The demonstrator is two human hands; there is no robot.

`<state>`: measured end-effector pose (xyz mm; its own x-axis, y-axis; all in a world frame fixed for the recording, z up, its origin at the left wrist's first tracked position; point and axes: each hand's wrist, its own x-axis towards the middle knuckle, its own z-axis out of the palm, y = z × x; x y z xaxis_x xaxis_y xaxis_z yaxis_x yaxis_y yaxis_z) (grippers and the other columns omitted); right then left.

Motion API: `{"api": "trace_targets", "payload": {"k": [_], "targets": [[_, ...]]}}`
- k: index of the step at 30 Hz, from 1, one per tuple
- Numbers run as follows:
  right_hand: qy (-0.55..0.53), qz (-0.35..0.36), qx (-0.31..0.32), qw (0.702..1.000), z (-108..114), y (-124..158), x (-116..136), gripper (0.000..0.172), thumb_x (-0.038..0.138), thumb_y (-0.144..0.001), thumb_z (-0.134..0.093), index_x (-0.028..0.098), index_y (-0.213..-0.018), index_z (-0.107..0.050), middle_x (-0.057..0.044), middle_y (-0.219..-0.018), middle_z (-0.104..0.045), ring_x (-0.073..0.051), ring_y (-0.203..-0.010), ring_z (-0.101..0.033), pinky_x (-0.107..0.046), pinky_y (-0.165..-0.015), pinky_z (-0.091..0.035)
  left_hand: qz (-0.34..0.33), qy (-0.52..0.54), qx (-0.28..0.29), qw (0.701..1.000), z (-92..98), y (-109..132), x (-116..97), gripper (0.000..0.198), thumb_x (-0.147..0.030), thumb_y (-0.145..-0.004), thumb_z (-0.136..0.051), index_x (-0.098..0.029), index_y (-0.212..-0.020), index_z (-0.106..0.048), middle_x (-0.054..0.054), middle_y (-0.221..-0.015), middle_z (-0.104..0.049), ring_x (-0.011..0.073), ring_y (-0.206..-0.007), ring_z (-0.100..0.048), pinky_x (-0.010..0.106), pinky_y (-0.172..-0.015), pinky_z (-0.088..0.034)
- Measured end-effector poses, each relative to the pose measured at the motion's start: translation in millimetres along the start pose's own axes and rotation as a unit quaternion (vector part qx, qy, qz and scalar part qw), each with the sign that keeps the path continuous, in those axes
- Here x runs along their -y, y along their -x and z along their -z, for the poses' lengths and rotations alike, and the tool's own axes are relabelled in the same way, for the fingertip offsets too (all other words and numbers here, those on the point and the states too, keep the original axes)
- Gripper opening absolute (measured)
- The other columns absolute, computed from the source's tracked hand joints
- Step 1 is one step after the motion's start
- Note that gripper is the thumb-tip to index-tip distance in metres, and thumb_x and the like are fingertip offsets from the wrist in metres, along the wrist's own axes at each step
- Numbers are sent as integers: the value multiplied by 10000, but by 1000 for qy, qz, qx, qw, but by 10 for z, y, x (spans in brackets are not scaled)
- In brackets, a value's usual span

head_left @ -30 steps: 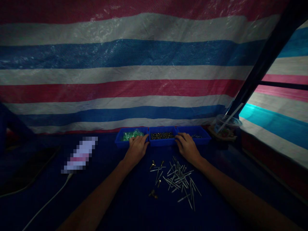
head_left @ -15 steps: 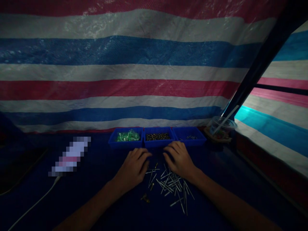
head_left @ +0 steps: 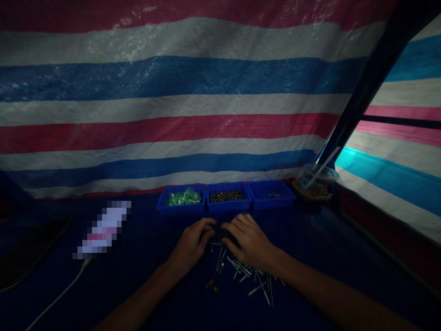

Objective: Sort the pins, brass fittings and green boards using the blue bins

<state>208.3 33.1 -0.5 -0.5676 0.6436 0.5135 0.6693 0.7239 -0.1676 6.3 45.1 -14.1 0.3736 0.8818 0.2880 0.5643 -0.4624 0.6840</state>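
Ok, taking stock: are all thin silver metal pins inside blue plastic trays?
No, many thin silver metal pins lie loose on the dark blue tabletop.

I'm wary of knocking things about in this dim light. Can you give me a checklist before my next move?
1. Three trays standing side by side: ok, in a row beyond the hands.
2. Left hand grip known: cannot tell; the fingers are curled and the fingertips too dark.
3. Right hand leaving the metal pins in full view: not ok, it and its forearm hide part of the pile.
4. Brass-coloured pieces all in a tray: not ok, some lie loose on the table.
5. Cup away from both hands: ok, beside the right-hand tray.
6. White cable away from both hands: ok, off to the left.
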Motion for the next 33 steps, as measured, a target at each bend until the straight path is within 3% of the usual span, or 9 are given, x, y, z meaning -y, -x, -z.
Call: {"api": "trace_targets", "payload": {"k": [7, 10, 14, 19, 25, 29, 33], "targets": [[27, 6, 29, 999, -42, 7, 35, 205, 336, -896, -506, 187, -978, -621, -43, -866, -628, -190, -852, -499, -334, -746, -324, -29, -41, 2, 999, 53, 66, -145, 182, -216, -921, -415, -193, -1034, -556, 39, -951, -644, 168, -891, -614, 346, -817, -494], [28, -10, 33, 999, -8, 19, 34, 206, 306, -909, -473, 184, -971, -627, -46, -865, -625, -189, -853, -492, -334, -746, -322, -72, -102, 74, 989, 211, 246, -277, 181, -250, -915, -453, -217, -1047, -571, 38, -982, -625, 188, -948, -584, 396, -879, -475], [18, -28, 41, 999, 10, 7, 30, 222, 309, -914, -462, 184, -978, -634, -47, -867, -627, -186, -849, -493, -336, -752, -326, -131, -162, 165, 964, 318, 470, -397, 407, -296, -813, -637, -298, -1204, -523, 39, -1169, -565, 237, -1070, -534, 482, -986, -406], [6, -37, 50, 998, -14, -21, 8, 214, 316, -901, -491, 178, -971, -638, -51, -858, -629, -189, -862, -503, -344, -767, -342, -132, -182, 217, 950, 196, 488, -369, 206, -124, -882, -498, -247, -1012, -598, 24, -994, -604, 194, -933, -569, 412, -911, -453], [-15, -27, 7, 999, 62, -5, 31, 208, 296, -914, -473, 165, -958, -628, -54, -857, -637, -189, -852, -509, -350, -771, -354, -119, -92, 176, 973, 141, 442, -308, 221, -101, -917, -421, -224, -993, -589, 25, -954, -599, 149, -869, -568, 268, -759, -467], [-46, 13, -46, 998, 127, 53, 204, 208, 294, -900, -482, 153, -997, -601, -54, -866, -641, -190, -840, -513, -353, -756, -360, -78, 29, 94, 992, 143, 410, -295, 167, -158, -933, -411, -207, -951, -569, 22, -917, -574, 129, -835, -566, 256, -749, -460], [-56, 49, -54, 996, 122, 96, 330, 229, 272, -881, -496, 130, -1042, -575, -62, -853, -637, -188, -805, -519, -343, -716, -361, -12, 162, 49, 985, 99, 415, -286, 69, -218, -919, -449, -203, -960, -503, 19, -889, -544, 135, -814, -566, 271, -731, -469]]}}
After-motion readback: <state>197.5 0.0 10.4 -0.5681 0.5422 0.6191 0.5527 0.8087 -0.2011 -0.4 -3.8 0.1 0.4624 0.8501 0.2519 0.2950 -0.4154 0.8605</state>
